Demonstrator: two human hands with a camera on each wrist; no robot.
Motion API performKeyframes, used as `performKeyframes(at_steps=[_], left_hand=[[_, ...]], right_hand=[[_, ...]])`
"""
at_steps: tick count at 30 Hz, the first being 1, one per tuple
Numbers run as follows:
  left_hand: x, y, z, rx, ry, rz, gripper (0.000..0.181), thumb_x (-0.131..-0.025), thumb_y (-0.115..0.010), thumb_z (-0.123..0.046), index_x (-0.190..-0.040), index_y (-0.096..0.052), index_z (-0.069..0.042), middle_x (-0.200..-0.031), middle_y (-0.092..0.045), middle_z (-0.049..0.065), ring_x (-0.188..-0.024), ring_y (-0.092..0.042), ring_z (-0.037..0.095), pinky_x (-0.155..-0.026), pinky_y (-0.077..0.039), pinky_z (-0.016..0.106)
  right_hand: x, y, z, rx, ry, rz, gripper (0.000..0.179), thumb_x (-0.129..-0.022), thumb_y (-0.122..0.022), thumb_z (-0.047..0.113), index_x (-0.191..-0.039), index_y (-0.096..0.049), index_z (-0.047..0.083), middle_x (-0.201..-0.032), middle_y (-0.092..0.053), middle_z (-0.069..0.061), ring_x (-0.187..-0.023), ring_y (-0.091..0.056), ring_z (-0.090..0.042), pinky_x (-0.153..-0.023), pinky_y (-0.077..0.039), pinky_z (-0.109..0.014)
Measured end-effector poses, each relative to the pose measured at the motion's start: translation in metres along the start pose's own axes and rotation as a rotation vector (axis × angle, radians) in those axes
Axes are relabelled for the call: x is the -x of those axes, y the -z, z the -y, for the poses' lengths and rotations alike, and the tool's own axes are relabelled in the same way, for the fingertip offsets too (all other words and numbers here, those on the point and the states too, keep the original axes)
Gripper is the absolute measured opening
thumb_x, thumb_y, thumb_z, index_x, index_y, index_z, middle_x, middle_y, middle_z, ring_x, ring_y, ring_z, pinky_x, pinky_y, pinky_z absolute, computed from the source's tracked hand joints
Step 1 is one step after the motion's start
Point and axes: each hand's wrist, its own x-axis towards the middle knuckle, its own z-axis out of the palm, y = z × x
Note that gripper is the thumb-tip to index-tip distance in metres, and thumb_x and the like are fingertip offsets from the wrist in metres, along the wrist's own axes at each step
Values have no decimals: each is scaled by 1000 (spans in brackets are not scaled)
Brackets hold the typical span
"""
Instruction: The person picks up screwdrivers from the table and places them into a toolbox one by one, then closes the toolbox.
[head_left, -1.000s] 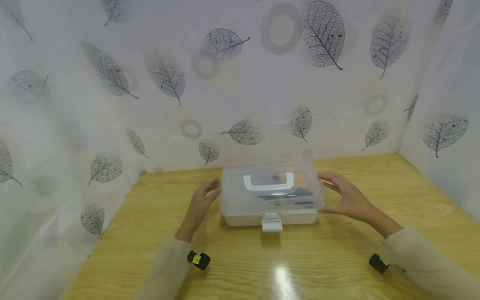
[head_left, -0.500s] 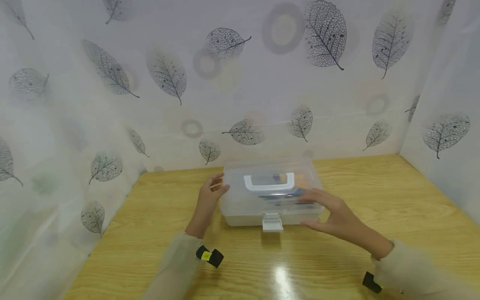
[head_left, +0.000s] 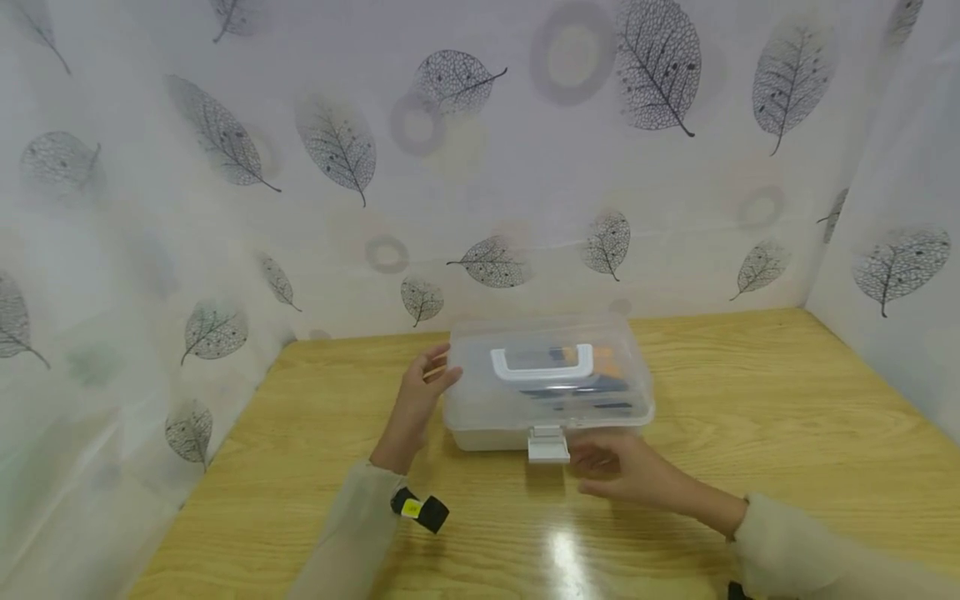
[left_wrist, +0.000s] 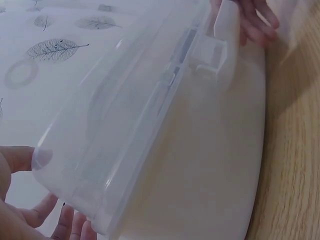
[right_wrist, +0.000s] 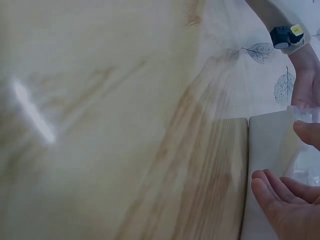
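A clear-lidded plastic storage box with a white base stands on the wooden table, its lid down. On the lid lies a white carry handle. The front latch sticks outward from the box. At the box's left end, my left hand touches the lid; in the left wrist view its thumb meets the lid's corner and its fingers lie along the end. My right hand is low in front, just right of the latch, fingers loosely bent, thumb apart, holding nothing visible.
Blue and orange things show dimly through the lid. Leaf-patterned sheeting rises behind the table and on both sides. A black wrist camera is on the left sleeve.
My right hand has moved from the box's right end across its front to a low spot beside the latch. My left hand came slightly closer onto the lid's left end. The box has stayed put.
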Motion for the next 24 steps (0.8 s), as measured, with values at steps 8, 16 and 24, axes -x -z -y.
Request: performKeyframes(at_steps=[8, 16, 24], left_hand=[[0, -1, 0, 7, -11, 1, 50, -92, -57, -11, -139, -41, -8, -142, -37, 18, -131, -36, 36, -111, -32, 48], [-1, 0, 0, 11, -6, 6, 50, -92, -57, -10, -139, -41, -8, -142, -37, 18, -131, -36, 35, -111, -32, 48], [-1, 0, 1, 2, 7, 9, 50, -93, -57, -12, -140, -40, -10, -143, -36, 17, -132, -35, 35, -112, -31, 49]], right_hand=[[0, 0, -12, -380, -117, 57, 60, -90, -61, 14, -137, -35, -12, -138, -39, -35, -120, -55, -15, -96, -49, -23], [1, -2, -15, -478, -101, 52, 56, -94, -54, 8, -140, -29, -13, -142, -31, -36, -118, -53, 3, -97, -47, -21], [-3, -1, -12, -469, -181, 14, 55, -91, -59, 12, -135, -38, -13, -144, -30, -33, -121, -55, -12, -97, -48, -24]])
